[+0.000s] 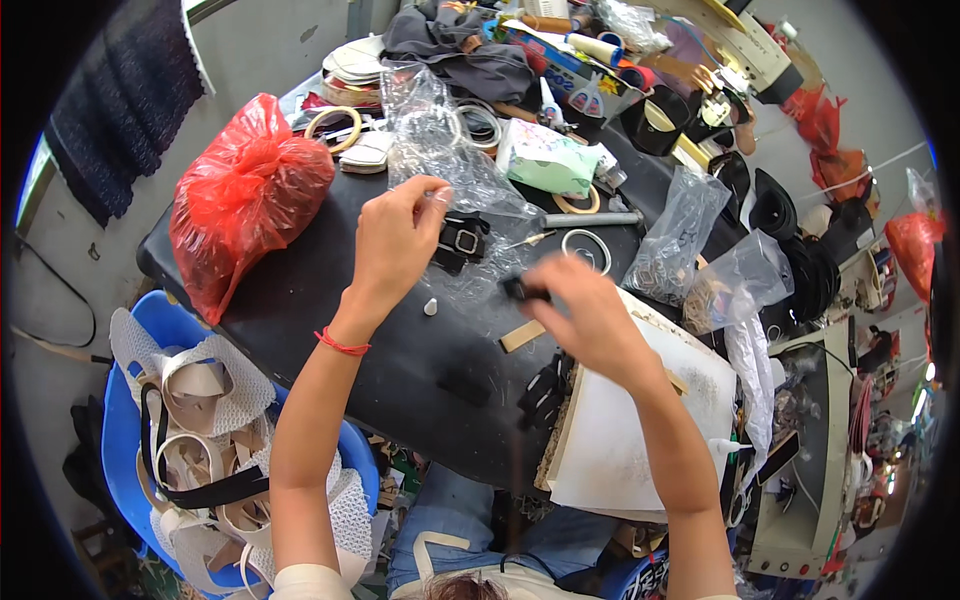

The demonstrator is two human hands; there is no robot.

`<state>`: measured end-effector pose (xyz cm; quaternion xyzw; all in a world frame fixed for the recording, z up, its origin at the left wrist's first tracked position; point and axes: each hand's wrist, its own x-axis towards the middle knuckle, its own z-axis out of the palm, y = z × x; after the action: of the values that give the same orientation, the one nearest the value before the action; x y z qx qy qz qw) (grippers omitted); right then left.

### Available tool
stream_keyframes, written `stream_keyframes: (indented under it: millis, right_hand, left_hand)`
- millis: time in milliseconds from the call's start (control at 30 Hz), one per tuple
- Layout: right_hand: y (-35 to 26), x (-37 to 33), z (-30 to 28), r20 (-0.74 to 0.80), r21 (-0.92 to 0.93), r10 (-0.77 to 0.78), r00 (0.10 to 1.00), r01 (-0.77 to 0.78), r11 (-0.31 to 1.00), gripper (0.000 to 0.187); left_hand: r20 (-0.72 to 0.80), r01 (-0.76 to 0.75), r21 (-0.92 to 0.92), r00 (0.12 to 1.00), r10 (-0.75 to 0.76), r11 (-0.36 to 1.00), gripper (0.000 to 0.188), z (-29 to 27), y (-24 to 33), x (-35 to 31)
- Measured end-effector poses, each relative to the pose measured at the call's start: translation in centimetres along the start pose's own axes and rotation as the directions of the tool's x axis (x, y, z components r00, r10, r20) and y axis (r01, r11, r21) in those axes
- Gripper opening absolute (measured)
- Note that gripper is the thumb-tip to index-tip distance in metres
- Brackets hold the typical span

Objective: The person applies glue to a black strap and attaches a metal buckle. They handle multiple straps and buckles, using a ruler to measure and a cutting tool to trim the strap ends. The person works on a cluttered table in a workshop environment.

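Observation:
My left hand [398, 235] is raised over the black table [390, 370], its fingers pinched together; whatever they hold, if anything, is too small to make out. Just beside it, on a clear plastic bag [440, 130], lie black pieces with a metal-framed buckle [463, 241]. My right hand [590, 315], slightly blurred, grips a small black piece [515, 289] between thumb and fingers. Beneath that hand are a flat tan strip [522, 336] and a bundle of black straps [545, 392]. A small white cap [431, 307] stands between my two arms.
A white board [640, 430] lies at the right front. On the left are a full red plastic bag [250, 190] and, lower, a blue tub [120, 400] of white strap pieces. Tape rolls, a tissue pack [548, 158] and clear bags crowd the back. Another person's hand [685, 72] shows far right.

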<state>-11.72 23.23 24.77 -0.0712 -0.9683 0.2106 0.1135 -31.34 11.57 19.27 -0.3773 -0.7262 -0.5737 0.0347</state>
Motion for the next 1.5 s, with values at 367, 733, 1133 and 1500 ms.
stream_keyframes:
  millis: [367,733,1133,1500]
  right_hand:
    - [0.2,-10.5,3.6,0.378,-0.348,-0.006,0.926,0.148,0.926,0.044]
    - [-0.5,-1.5,0.6,0.291,-0.092,-0.062,0.955,0.092,0.992,0.034]
    - [2.3,-8.1,3.2,0.175,-0.542,0.221,0.959,-0.094,0.835,0.041]
    - [2.4,-10.3,4.4,-0.038,-0.372,0.185,0.982,-0.185,0.91,0.009]
  left_hand:
    - [-0.015,0.015,-0.013,1.0,-0.015,1.0,0.018,-0.4,-0.3,-0.1]
    - [-0.016,0.009,0.048,1.0,-0.008,0.999,0.017,-1.4,-0.2,-0.2]
    - [-0.023,-0.013,0.055,1.0,0.014,0.998,0.018,-0.6,0.5,-0.1]
    - [0.093,0.003,0.177,0.995,-0.02,0.984,0.04,-0.8,2.3,-1.4]
